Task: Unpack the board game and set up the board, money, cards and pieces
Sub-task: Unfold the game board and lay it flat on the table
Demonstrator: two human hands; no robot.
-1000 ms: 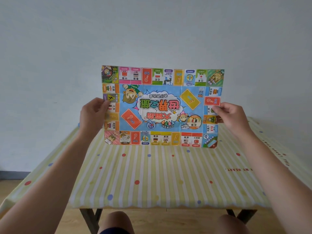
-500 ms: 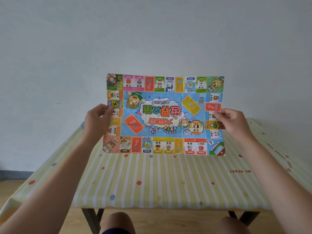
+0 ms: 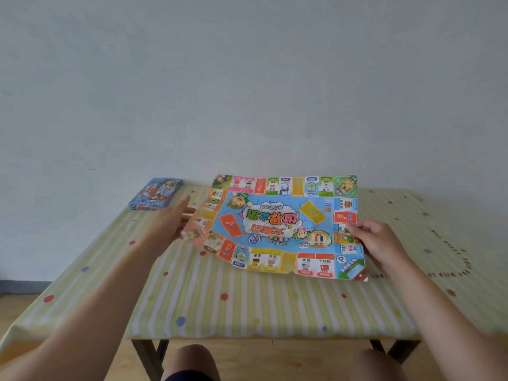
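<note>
Item: game board (image 3: 283, 226), paper, long axis left to right; lay far-centre on the worktop (image 3: 247, 303), near-left corner curled up. Right hand (image 3: 379, 243) at its right edge, fingers pinching it. Left hand (image 3: 173, 224) blurred at the left edge; grip could not be told. Game box (image 3: 155, 193) lay far left, nearer the left hand.

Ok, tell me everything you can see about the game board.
The game board is a thin, creased, paper-like sheet: a border of colourful squares around a blue centre with cartoon figures and a title upside down to the camera. It lies unfolded, nearly flat on the striped table, its near-left corner curling up. The right hand pinches its right edge; the blurred left hand is at its left edge, contact unclear.
</note>
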